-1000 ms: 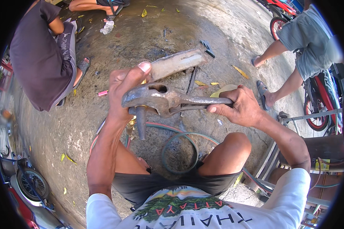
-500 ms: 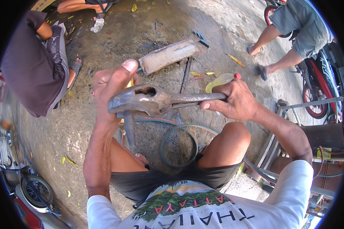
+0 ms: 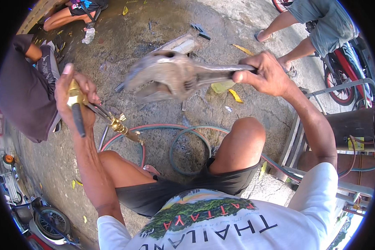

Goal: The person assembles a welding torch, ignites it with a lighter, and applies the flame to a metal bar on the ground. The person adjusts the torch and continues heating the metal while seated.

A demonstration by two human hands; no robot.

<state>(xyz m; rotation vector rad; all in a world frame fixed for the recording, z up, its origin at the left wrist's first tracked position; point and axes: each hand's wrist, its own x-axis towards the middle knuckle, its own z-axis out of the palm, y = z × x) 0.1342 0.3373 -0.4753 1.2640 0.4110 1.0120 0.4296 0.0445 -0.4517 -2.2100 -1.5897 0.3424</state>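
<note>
My left hand (image 3: pixel 66 98) is closed round a brass cutting torch (image 3: pixel 116 123); its dark nozzle points down toward me, and hoses (image 3: pixel 171 127) loop on the ground below it. My right hand (image 3: pixel 266 77) grips the handle of a large metal adjustable wrench (image 3: pixel 162 77), whose motion-blurred head is raised right of the torch, apart from it. Behind the wrench a metal piece (image 3: pixel 183 43) lies on the concrete, with dark metal strips (image 3: pixel 202 32) beyond it and a pale yellow translucent item (image 3: pixel 221 88) under the handle.
A crouching person (image 3: pixel 21 91) is close at left, another person's leg (image 3: pixel 66 18) at the back left, a standing person (image 3: pixel 308 46) at the back right. Motorbikes (image 3: pixel 50 221) are at both sides. A metal cart (image 3: pixel 337 129) with a cylinder is at my right.
My left hand with the torch has moved left and away from the wrench head. The wrench, in my right hand, has risen and now shows its jaws, blurred.
</note>
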